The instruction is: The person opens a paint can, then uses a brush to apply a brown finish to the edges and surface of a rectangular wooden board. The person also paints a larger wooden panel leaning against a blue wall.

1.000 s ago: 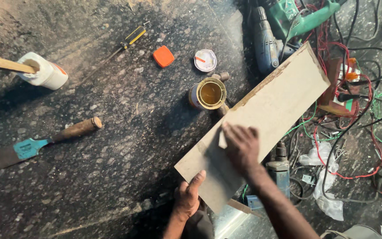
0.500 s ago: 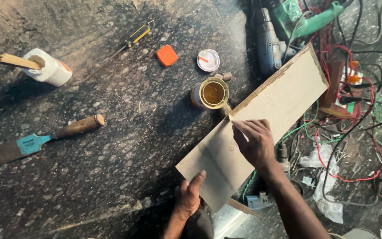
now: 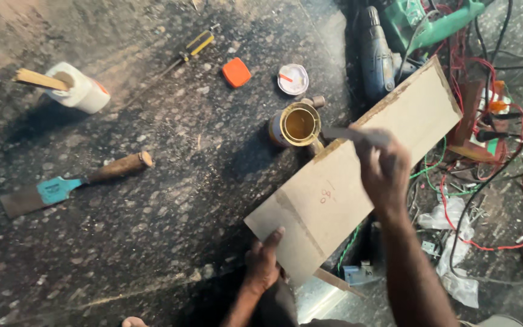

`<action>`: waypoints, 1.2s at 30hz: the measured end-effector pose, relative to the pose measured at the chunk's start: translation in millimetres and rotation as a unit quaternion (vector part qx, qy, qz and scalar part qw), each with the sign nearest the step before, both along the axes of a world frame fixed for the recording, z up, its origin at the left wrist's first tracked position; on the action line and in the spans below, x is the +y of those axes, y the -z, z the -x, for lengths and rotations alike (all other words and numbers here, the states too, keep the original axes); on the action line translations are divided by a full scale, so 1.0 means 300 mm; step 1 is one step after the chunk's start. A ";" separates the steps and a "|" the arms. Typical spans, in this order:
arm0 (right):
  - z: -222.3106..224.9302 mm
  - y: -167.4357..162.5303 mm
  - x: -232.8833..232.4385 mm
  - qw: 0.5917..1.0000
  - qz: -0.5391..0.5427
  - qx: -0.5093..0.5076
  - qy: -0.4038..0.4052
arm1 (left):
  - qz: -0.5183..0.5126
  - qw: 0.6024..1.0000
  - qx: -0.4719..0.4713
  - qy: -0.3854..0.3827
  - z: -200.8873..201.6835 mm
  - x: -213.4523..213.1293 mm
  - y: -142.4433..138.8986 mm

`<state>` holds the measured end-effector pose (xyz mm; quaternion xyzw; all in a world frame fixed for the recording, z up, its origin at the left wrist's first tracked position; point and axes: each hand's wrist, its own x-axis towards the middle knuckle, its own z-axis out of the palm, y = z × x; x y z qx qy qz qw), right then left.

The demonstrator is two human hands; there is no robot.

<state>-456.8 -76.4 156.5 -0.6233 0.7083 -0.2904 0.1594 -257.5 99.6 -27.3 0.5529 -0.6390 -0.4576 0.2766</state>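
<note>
My right hand [image 3: 384,166] has come up off the board [image 3: 358,175]. A second ago it lay flat near the lower middle of the panel, then curled at the upper edge; now it's raised further along, blurred with motion, holding a thin flat strip [image 3: 341,133] that points towards the open tin [image 3: 299,124]. The strip's tip sits just beside the tin's rim. Where the hand pressed, a red mark on the board now shows.

Dim, uneven light with dark shadows at left; the right hand [image 3: 382,166] is motion-blurred.
</note>
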 end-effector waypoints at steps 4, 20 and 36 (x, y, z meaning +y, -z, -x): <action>0.036 0.058 -0.189 0.988 0.044 0.022 -0.145 | 0.010 0.999 -0.018 0.031 -0.001 0.005 -0.005; 0.190 0.116 -0.241 0.926 -0.028 -0.362 0.107 | 0.103 0.994 0.017 0.010 0.011 0.023 0.002; 0.012 0.103 0.172 0.997 -0.001 -0.068 -0.041 | -0.087 0.984 -0.113 0.104 0.035 -0.001 -0.139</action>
